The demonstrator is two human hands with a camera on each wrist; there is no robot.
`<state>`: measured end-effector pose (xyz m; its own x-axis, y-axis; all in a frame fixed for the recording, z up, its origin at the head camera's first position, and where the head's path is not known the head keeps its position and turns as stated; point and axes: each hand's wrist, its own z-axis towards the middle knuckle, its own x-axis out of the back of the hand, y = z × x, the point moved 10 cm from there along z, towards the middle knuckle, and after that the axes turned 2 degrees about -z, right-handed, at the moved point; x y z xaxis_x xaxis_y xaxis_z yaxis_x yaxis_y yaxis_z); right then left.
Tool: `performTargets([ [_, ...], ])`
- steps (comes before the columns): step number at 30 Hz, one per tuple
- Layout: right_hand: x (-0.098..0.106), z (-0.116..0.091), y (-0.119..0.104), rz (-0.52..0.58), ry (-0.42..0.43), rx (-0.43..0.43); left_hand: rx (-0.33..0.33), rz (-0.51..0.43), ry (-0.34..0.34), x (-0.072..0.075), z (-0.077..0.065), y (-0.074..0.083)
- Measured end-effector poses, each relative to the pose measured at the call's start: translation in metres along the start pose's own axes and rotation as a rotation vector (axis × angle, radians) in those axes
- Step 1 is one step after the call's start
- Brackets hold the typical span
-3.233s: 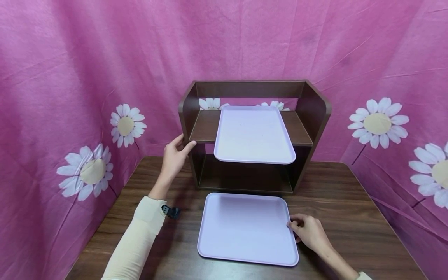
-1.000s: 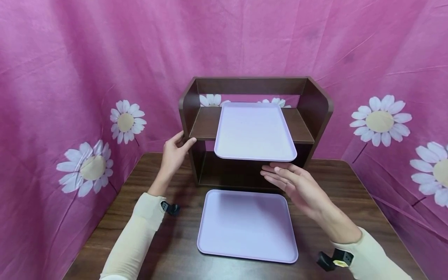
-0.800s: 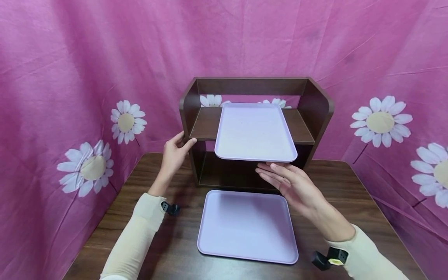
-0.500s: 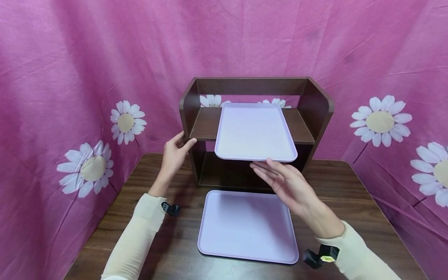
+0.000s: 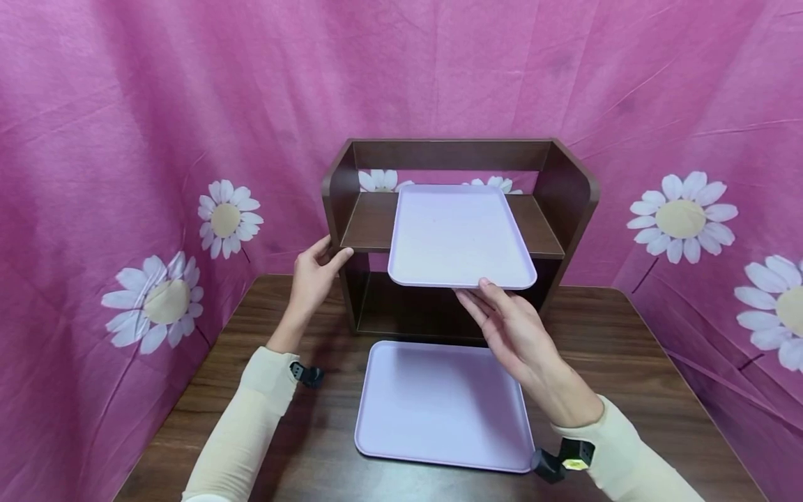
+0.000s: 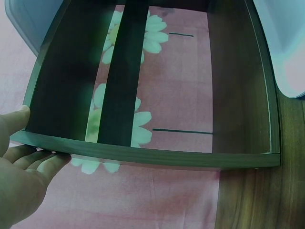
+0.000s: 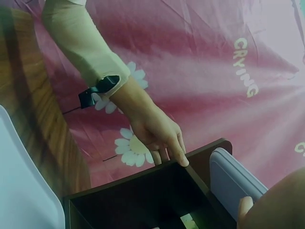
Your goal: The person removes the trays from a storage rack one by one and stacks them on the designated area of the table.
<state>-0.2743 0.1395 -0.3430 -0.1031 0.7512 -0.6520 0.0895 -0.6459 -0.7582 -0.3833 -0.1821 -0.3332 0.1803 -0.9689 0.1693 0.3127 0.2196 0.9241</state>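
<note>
A small dark brown two-level shelf [image 5: 370, 223] stands on the wooden table. My left hand [image 5: 314, 275] grips its left side panel, thumb on the front edge at the upper board and fingers behind; the left wrist view shows this hand [image 6: 24, 176] from close by. A light purple tray [image 5: 458, 237] lies lengthwise on the upper board, its front part jutting out past the edge. My right hand [image 5: 517, 335] pinches the tray's front rim, thumb on top and fingers underneath, partly hidden. Below, a second light purple tray [image 5: 439, 411] lies flat on the table.
The shelf's lower compartment [image 5: 426, 307] opens toward me behind the lower tray. Pink curtain [image 5: 439, 70] with daisies surrounds the table [image 5: 602, 348] at the back and both sides. A small black camera [image 5: 307, 374] sits on the left wrist.
My right hand has left the lower tray's right edge, come up under the upper tray and taken its front rim. The upper tray has shifted slightly right. My left hand stays put.
</note>
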Motion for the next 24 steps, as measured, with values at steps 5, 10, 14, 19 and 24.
performTargets([
  [5,0.003,0.0,-0.002,0.031,0.038,0.025,0.0,-0.005,-0.001,0.0,0.0,-0.002],
  [10,0.007,0.0,-0.005,0.062,0.067,0.036,-0.001,-0.013,0.0,0.0,0.0,-0.002],
  [14,0.01,0.001,-0.007,0.083,0.095,0.048,-0.002,-0.012,0.001,0.0,0.0,-0.002],
  [19,0.015,0.001,-0.012,0.166,0.153,0.092,-0.001,-0.013,0.004,0.0,0.001,-0.002],
  [24,0.019,-0.001,-0.016,0.236,0.201,0.131,0.002,-0.015,0.004,0.0,0.0,-0.002],
])
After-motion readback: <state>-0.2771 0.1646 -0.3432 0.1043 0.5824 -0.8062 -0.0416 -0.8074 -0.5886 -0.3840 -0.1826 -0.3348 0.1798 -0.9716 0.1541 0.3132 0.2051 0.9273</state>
